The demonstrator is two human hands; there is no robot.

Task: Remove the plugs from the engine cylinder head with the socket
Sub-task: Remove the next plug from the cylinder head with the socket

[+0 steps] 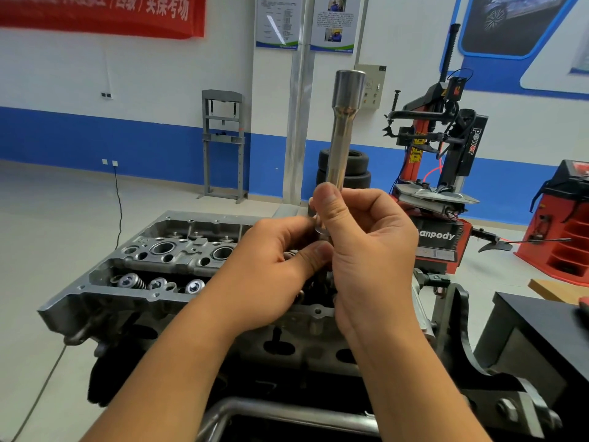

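Socket [342, 129] up in the air over the right end of the head [153, 269], long shaft upright, wide drive end on top. Right hand [366, 250] wrapped round its lower end, thumb up against the shaft. Left hand [271, 269] pinching at something small just under the socket's mouth, thumb and fingertips closed together there. Bit of a metal ring or washer [322, 231] peeking out between the two hands, probably a plug still stuck in the socket, but mostly hidden so can't swear to it.

Head itself sitting tilted on a stand [459, 314], top face up. Two plug wells [162, 248] showing along the middle toward the left end, both dark inside, can't tell whether plugs are still down there. Valve springs [130, 280] lined up along the near edge. Right half of the head covered by the hands.

Progress guess: looks like mid-job, one plug out of its well and being pulled free of the socket. Still to do, likely: drop that plug somewhere, then back into whichever wells are left. How many are left, no idea from here.

Background stuff: tyre changer [446, 173] behind, stacked tyres [347, 170] by the wall.
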